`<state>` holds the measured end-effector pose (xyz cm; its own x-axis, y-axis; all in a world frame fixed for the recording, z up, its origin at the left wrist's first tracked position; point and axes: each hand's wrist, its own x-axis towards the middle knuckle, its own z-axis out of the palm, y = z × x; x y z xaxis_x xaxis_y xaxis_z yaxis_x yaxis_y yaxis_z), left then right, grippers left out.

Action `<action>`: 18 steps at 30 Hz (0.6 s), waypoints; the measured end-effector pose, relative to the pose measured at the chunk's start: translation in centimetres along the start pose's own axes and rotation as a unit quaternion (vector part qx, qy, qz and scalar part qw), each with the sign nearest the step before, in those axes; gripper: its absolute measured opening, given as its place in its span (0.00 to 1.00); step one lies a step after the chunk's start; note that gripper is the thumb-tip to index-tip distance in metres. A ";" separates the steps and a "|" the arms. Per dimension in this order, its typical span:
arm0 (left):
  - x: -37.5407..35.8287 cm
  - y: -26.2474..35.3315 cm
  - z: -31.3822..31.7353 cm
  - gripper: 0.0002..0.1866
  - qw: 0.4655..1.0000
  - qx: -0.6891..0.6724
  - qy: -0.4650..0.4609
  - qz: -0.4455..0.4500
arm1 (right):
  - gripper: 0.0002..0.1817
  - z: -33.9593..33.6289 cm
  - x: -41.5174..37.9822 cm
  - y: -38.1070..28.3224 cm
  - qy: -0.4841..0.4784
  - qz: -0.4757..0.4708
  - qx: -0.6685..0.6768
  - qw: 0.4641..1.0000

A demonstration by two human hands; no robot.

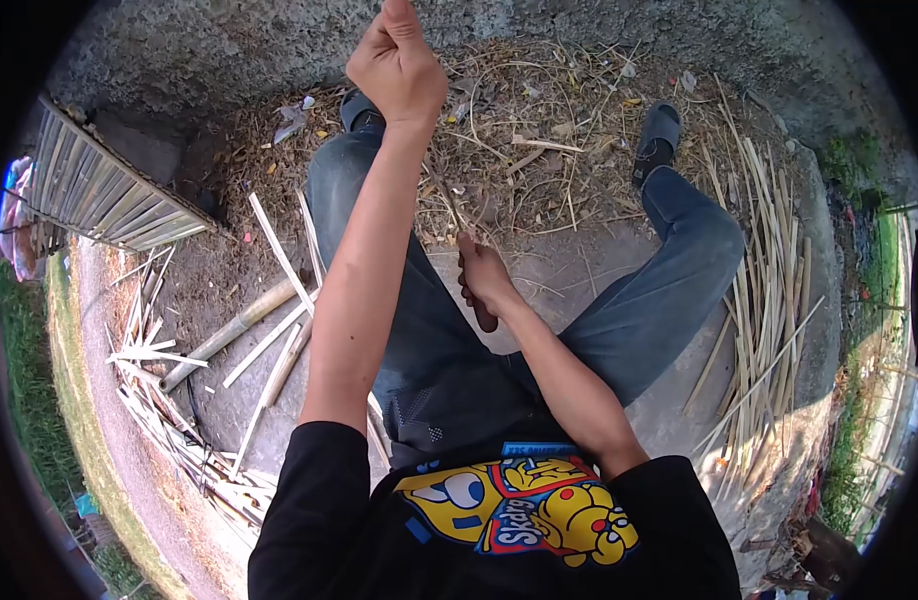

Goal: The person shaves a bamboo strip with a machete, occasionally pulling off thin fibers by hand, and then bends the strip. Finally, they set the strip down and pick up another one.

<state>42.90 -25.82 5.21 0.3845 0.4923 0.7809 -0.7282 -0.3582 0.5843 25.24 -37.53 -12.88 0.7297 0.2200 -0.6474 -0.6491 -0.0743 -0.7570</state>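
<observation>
My left hand [399,75] is raised high in front of me at the top of the view, its fingers curled into a fist and the thumb on top. Whatever it may hold is hidden. Lower down, between my knees, my right hand [487,278] is wrapped round the brown handle [486,320] of a knife. Its long, thin, dark blade [446,195] points forward and away from me, partly behind my left forearm. The two hands are well apart.
Split bamboo strips [769,300] lie piled at my right, and more strips [184,440] at my left beside a bamboo pole [234,330]. A slatted bamboo panel [119,185] leans at far left. Shavings [539,150] cover the ground before a rough wall [579,25].
</observation>
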 end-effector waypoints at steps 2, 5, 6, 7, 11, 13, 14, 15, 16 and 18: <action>0.5 0.7 -0.8 0.35 0.999 -0.035 0.012 -0.023 | 0.28 -1.1 -0.6 -0.2 0.035 0.028 0.070 0.996; 0.5 0.2 -1.9 0.35 0.997 0.009 0.040 -0.060 | 0.28 -1.6 -3.4 -4.9 0.011 -0.077 0.156 0.985; 1.1 -0.1 -1.9 0.36 0.996 0.009 0.046 -0.069 | 0.28 -1.6 -4.1 -6.5 0.009 -0.073 0.151 0.986; 1.2 0.0 -1.6 0.36 0.997 0.040 0.058 -0.034 | 0.29 -1.4 -4.8 -7.9 0.005 -0.168 0.152 0.974; 0.6 0.9 -0.8 0.31 0.995 0.066 0.050 -0.061 | 0.31 -0.3 -5.0 -7.2 0.006 -0.269 0.125 0.955; 0.1 1.0 0.0 0.34 0.997 0.068 0.017 -0.037 | 0.30 -0.8 -3.5 -3.7 -0.037 -0.117 0.104 0.987; -0.1 1.3 0.3 0.36 0.997 0.076 -0.018 -0.018 | 0.29 -0.9 -3.8 -3.4 -0.080 0.045 0.082 0.992; -0.2 1.8 0.1 0.35 0.996 0.083 0.000 -0.032 | 0.29 -1.1 -3.6 -3.4 -0.079 0.039 0.081 0.993; 0.1 1.5 0.0 0.35 0.996 0.080 0.003 -0.026 | 0.29 -1.2 -3.2 -3.5 -0.033 0.010 0.068 0.997; -0.6 1.0 -1.3 0.34 0.997 -0.038 0.013 -0.060 | 0.28 -1.0 -4.5 -4.4 0.010 -0.005 0.060 0.998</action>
<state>41.22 -25.49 5.02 0.4567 0.5486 0.7003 -0.7195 -0.2352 0.6534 25.00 -39.14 -6.75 0.7391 0.2013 -0.6428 -0.6625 0.0452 -0.7477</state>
